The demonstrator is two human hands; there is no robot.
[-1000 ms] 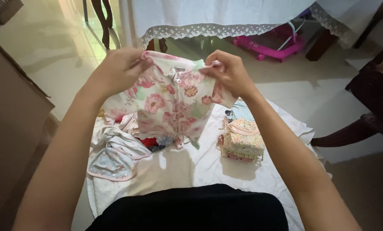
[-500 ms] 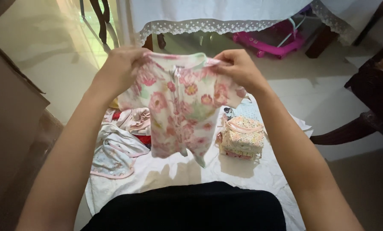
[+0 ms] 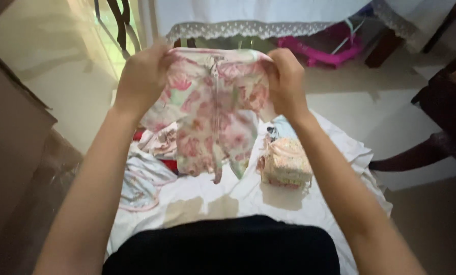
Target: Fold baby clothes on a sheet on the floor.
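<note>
I hold up a small white baby garment with pink flowers by its shoulders, and it hangs in the air with its zip facing me. My left hand grips the left shoulder. My right hand grips the right shoulder. Below it a white sheet is spread on the floor. A stack of folded baby clothes sits on the sheet under my right forearm. Loose unfolded baby clothes lie on the sheet to the left.
A table with a white lace-edged cloth stands ahead, with a pink plastic thing under it. A dark wooden chair is at the right. A brown cardboard box is at the left. Pale floor tiles surround the sheet.
Both hands have lifted the flowered garment higher and farther from me, so it now hangs free and narrower between them. The view has tilted slightly.
</note>
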